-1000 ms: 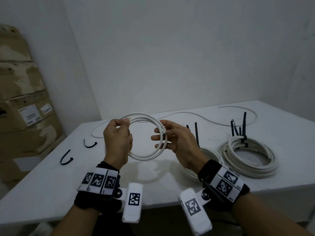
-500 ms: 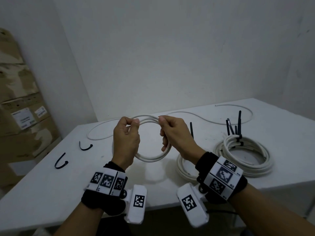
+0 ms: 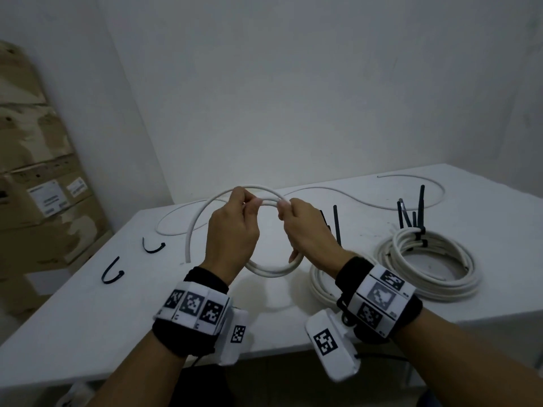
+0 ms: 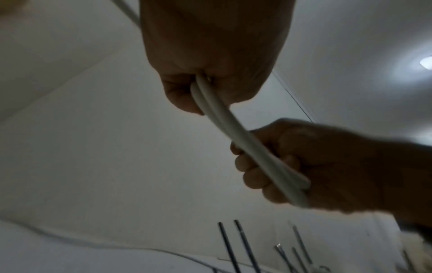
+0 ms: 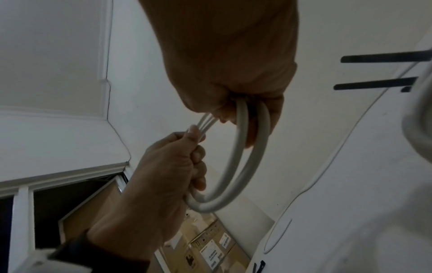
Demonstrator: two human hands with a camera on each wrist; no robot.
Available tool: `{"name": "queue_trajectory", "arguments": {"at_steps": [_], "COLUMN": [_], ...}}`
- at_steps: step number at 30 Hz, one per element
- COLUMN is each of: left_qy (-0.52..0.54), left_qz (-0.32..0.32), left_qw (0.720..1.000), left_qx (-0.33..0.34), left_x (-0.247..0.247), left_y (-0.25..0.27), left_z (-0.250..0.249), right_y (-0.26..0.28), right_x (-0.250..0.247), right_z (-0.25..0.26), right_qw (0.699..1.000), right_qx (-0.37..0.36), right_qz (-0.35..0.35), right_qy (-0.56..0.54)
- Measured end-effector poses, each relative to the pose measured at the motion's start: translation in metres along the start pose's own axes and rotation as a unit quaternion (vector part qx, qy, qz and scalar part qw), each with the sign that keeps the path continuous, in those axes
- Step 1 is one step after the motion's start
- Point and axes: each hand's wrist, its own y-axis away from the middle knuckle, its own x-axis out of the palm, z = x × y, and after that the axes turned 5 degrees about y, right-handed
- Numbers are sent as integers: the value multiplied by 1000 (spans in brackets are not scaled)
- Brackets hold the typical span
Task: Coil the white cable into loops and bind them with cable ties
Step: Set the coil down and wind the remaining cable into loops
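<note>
The left hand (image 3: 232, 233) and right hand (image 3: 308, 230) both grip the white cable (image 3: 273, 270), fingers curled round its top strands, holding the small coil above the table (image 3: 88, 318); its loose end hangs left of the left hand; right of the coil lie two bound coils (image 3: 426, 265); left of it, two black cable ties (image 3: 113, 273).

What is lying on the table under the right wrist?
A bound white coil lies there, black tie tails sticking up behind the right hand. Wrist and hand cover most of it.
</note>
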Motion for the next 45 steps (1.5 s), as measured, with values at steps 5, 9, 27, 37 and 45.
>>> {"name": "queue_trajectory", "arguments": {"at_steps": [5,9,27,37,45], "left_qy": [-247,-133,365,393,443], "left_qz": [-87,56,87,-192,-172], "left_qw": [956,985,872,823,782], "left_qx": [133,90,-315,-362,-403], "left_x": [-5,-13,-25,-40,-26], "left_y": [6,-8,-9,-30,-24], "left_z": [14,10,-3,31,21], "right_y": [-7,-9,-25,36,37], "right_x": [-8,-9,-9,-15,36], "right_z": [1,8,26,7,-13], "right_qw": [997,981,959,997,966], "right_qx": [-51,-106,-151,-80,72], "right_qz": [-2,27,113,-10,-24], "right_qy": [63,159,212,1,-246]}}
